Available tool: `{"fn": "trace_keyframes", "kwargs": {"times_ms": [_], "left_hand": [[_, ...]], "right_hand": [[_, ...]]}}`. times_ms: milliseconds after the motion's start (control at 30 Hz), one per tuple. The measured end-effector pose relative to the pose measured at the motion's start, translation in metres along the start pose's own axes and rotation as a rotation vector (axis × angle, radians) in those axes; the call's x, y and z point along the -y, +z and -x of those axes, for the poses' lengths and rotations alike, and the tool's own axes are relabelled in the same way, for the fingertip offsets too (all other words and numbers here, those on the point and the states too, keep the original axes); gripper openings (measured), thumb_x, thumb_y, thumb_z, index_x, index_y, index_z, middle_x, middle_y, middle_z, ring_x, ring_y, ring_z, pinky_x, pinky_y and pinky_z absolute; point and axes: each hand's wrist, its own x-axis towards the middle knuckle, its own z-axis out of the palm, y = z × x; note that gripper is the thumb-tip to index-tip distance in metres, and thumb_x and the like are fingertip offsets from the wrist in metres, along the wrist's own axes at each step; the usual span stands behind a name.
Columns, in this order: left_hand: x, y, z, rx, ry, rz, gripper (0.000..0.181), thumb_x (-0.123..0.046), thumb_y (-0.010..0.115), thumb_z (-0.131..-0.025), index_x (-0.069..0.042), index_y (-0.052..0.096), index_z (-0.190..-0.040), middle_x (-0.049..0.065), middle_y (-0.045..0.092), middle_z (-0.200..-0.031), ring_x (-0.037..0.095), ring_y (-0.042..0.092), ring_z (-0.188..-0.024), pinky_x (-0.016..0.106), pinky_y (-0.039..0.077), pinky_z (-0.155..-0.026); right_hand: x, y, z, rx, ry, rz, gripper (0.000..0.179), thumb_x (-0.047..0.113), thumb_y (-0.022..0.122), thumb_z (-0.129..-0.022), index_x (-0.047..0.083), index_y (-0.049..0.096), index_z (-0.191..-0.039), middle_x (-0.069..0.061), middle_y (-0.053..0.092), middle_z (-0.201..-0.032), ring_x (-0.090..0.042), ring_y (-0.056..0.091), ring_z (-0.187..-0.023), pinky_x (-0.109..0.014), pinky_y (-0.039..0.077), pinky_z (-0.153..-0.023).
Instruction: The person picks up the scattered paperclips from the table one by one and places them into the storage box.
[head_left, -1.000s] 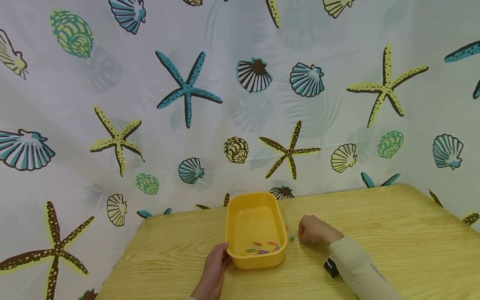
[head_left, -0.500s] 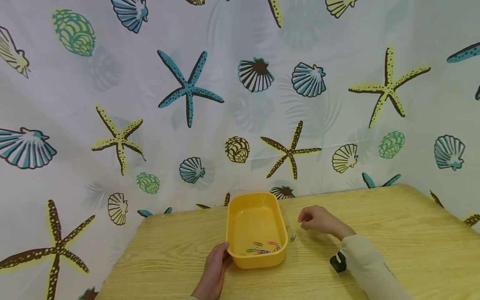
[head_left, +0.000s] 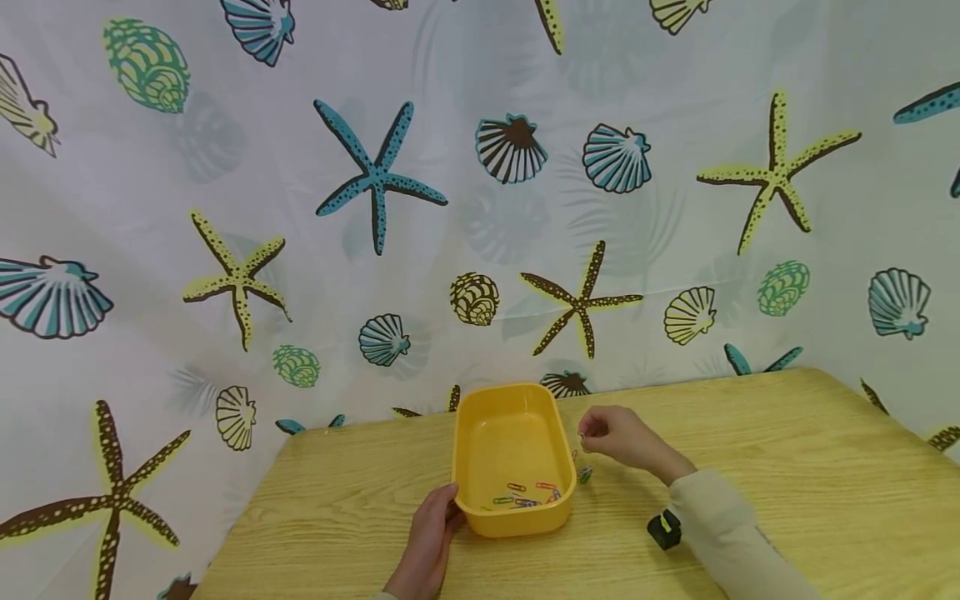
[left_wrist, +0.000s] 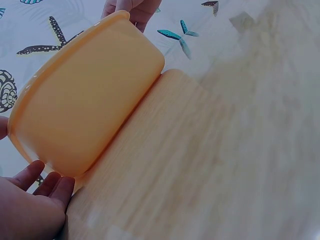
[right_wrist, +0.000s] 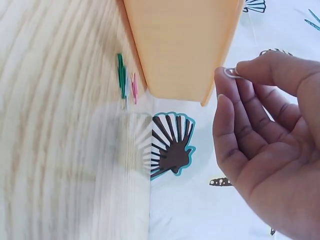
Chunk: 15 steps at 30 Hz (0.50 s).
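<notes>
A yellow plastic tray (head_left: 517,525) sits on the table, with several coloured paper clips (head_left: 546,486) lying at its near end. My left hand (head_left: 426,542) grips its near left corner; in the left wrist view the fingertips (left_wrist: 63,189) touch the outer wall near the bottom. Thumb and forefinger of my right hand (head_left: 626,437) pinch a white paper clip (right_wrist: 231,73), above the table just right of the tray. Below that hand, beside the tray's right wall, lie a green paper clip (right_wrist: 121,75), a pink one (right_wrist: 134,88) and a pale one.
The wooden table (head_left: 750,467) reaches back to a white cloth (head_left: 420,275) printed with shells and starfish. A small black device (head_left: 664,529) is by the right wrist.
My right hand has risen from the table with the white paper clip and moved left toward the tray. The left hand and tray stay in place.
</notes>
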Motion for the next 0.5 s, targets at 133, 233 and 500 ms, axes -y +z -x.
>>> {"fn": "trace_keyframes", "kwargs": {"times_ms": [133,233,500], "left_hand": [[0.001,0.0,0.0,-0.003,0.004,0.008,0.047,-0.028,0.047,-0.102,0.011,0.044,-0.128,0.02,0.051,-0.127,0.028,0.051,-0.114,0.043,0.042,-0.101],[0.001,0.0,0.0,-0.001,0.005,0.008,0.047,-0.028,0.047,-0.102,0.011,0.044,-0.129,0.02,0.051,-0.127,0.027,0.052,-0.113,0.043,0.042,-0.1],[0.0,-0.001,0.001,0.011,0.007,0.005,0.047,-0.028,0.047,-0.102,0.011,0.044,-0.129,0.019,0.051,-0.127,0.026,0.052,-0.113,0.043,0.042,-0.101]], "right_hand": [[0.003,0.003,0.0,0.014,-0.022,0.0,0.006,0.004,0.066,-0.085,0.001,0.061,-0.087,0.0,0.061,-0.078,-0.015,0.057,-0.072,-0.027,0.049,-0.062],[0.006,0.004,0.0,0.014,-0.033,0.016,0.005,0.003,0.065,-0.086,0.002,0.061,-0.087,0.001,0.06,-0.078,-0.015,0.056,-0.072,-0.027,0.049,-0.062],[0.018,0.01,-0.001,0.023,-0.071,0.019,0.004,0.002,0.064,-0.087,0.004,0.061,-0.087,0.001,0.06,-0.079,-0.014,0.057,-0.073,-0.026,0.05,-0.062]]}}
